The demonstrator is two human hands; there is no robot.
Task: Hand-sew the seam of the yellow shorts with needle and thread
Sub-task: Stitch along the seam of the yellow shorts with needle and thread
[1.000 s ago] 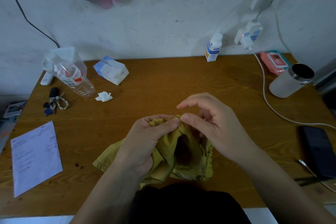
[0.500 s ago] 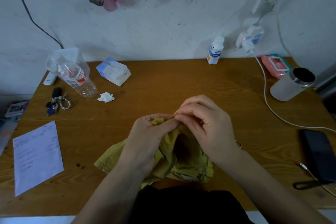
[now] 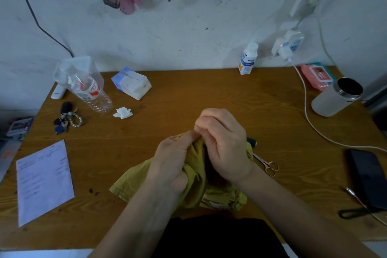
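The yellow shorts [image 3: 194, 176] lie bunched on the wooden desk [image 3: 188, 98] near its front edge. My left hand [image 3: 172, 161] grips a raised fold of the fabric, thumb and fingers pinching the seam edge at the top. My right hand [image 3: 222, 142] sits just right of it, fingers curled and pinched together at the seam. A thin needle [image 3: 198, 125] seems to stick out at the fingertips; the thread is too fine to see. Both hands touch at the fold.
Small scissors [image 3: 267, 164] and a dark green spool [image 3: 252, 142] lie right of the shorts. A phone [image 3: 365, 176], white cable and tumbler [image 3: 335, 98] stand at the right. Plastic bottle [image 3: 88, 90], tissue pack, keys [image 3: 67, 119] and a paper sheet [image 3: 44, 180] are at the left.
My right hand has closed its fingers and moved up over the fold, its back turned toward me. The scissors and spool have come into view beside it. The left hand keeps its grip.
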